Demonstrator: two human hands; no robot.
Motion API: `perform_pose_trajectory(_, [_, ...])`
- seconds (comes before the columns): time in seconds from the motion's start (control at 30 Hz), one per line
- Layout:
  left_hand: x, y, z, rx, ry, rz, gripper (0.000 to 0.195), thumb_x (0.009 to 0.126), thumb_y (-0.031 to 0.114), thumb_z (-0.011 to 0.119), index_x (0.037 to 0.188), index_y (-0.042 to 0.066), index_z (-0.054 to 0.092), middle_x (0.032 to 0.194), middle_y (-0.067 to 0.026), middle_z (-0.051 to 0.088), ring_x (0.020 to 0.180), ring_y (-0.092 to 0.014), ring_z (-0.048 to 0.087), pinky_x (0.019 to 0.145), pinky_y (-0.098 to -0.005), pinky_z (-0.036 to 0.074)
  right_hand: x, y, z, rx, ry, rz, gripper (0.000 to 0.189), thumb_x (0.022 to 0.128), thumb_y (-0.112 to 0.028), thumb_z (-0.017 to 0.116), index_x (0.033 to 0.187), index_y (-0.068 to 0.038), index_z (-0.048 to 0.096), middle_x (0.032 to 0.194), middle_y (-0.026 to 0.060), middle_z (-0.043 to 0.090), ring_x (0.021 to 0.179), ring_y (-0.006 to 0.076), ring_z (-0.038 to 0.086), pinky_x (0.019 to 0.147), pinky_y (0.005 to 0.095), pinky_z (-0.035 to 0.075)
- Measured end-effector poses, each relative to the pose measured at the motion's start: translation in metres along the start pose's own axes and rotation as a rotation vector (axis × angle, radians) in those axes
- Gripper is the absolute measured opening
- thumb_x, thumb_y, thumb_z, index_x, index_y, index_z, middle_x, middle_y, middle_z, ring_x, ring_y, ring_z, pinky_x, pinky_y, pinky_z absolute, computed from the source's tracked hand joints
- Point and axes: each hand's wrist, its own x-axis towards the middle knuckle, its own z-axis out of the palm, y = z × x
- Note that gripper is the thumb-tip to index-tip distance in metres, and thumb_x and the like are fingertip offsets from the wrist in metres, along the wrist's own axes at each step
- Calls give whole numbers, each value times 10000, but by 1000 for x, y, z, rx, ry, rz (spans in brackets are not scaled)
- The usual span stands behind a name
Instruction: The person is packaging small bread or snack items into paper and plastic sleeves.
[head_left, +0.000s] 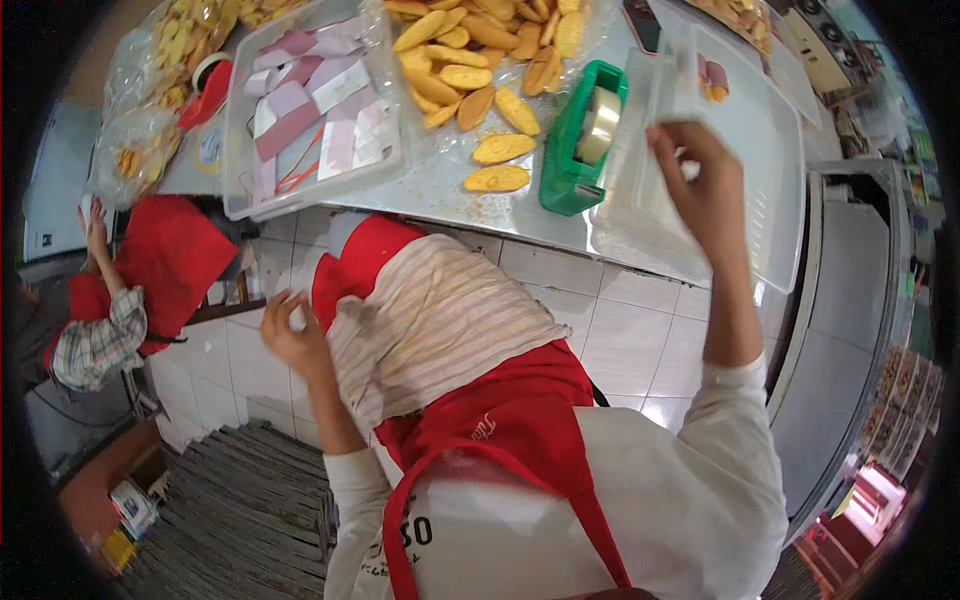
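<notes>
My right hand (701, 172) is raised over the near part of a clear plastic tray (780, 150), thumb and forefinger pinched together with nothing visible between them. Left of it stands a green tape dispenser (559, 165) with a roll of clear tape (600, 124). A small bundle of yellow chips (712, 81) in a pink paper band lies in that tray. My left hand (296, 337) hangs in front of the table edge beside my lap, its thumb and forefinger curled into a ring. Loose yellow chips (496, 178) lie on the metal tabletop (450, 206), with a heap (480, 52) behind them.
A plastic bin (397, 161) of pink and white paper strips (289, 124) stands at the left. Beside it are a red tape dispenser (206, 97) and bagged chips (131, 157). A phone (642, 22) lies at the back. A co-worker in a red apron (169, 262) sits at far left.
</notes>
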Motion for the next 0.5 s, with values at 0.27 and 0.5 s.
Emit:
perform_pose_trajectory(0.27, [78,140,63,-317,182,194,109,843,145,648,885,44,651,878,-88,623,818,-259,592,795,-391,436,-107,-66,76,201,-283,-109,790,742,32,661,1433,-124,311,1431,207,304,1050,307,545,817,371,505])
perform_pose_trajectory(0.5, [202,67,122,-134,-179,199,192,837,140,611,1001,51,654,1013,-126,630,925,-316,611,786,-401,488,-143,-74,77,253,-406,-2,664,814,-47,632,1411,-115,348,1376,168,389,942,284,615,781,378,528])
